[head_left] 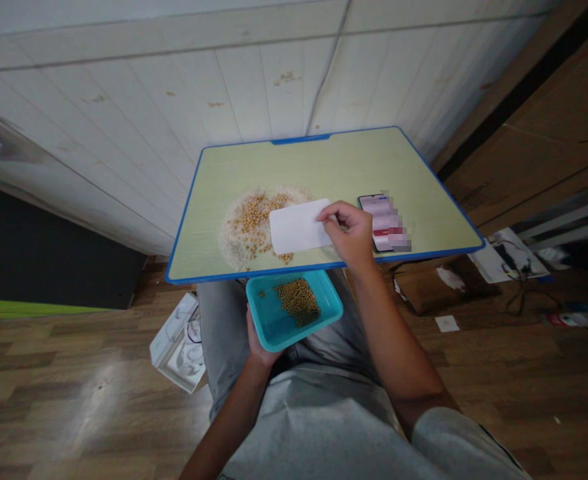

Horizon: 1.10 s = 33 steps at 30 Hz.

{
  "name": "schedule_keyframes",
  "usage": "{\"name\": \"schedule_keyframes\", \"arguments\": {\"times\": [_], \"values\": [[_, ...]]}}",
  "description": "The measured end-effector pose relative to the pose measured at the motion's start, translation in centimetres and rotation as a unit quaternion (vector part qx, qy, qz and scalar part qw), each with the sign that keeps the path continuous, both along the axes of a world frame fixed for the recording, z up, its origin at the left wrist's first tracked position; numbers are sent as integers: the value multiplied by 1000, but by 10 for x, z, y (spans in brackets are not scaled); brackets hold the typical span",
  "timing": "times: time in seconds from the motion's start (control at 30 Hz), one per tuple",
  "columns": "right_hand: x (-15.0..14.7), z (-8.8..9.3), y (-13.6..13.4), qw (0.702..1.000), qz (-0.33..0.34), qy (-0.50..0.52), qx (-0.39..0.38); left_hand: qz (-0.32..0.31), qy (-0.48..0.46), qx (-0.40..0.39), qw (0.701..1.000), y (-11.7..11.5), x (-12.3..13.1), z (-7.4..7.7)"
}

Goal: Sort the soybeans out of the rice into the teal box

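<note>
My right hand [347, 230] pinches the right end of a white card [297, 228] over the green table [364, 160]. The card's left end is beside a spread pile of soybeans [255, 212] mixed with white rice [231, 243]. Just below the table's front edge, my left hand [261, 343] holds a teal tray [274, 333] from its lower left side, with most of the fingers hidden under it. Inside the tray, a heap of beans [299, 300] lies toward the right, and a few sit apart near the upper left corner.
A phone [381, 223] lies on the table right of my right hand. The white panelled wall [174, 100] stands behind the table. An open white box [181, 347] is on the floor at left; cardboard [434, 287] and cables [519, 267] are at right.
</note>
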State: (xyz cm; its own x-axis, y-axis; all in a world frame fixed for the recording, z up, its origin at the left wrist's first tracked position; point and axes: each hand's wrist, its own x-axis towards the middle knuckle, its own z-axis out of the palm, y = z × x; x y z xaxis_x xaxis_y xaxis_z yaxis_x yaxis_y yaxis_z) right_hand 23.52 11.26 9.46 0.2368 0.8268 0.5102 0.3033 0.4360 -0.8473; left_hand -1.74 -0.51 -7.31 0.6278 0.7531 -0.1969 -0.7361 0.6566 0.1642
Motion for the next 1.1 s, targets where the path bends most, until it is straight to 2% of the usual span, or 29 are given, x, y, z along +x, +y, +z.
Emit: {"name": "schedule_keyframes", "arguments": {"times": [0.23, 0.63, 1.1], "values": [[0, 0, -1, 1000, 10, 2, 6, -2, -6, 10, 1000, 1, -3, -8], [0, -1, 1, 1000, 12, 2, -5, 0, 8, 3, 1000, 0, -2, -5], [1, -3, 1, 999, 30, 14, 10, 21, 77, -58, 995, 1, 1, 3]]}}
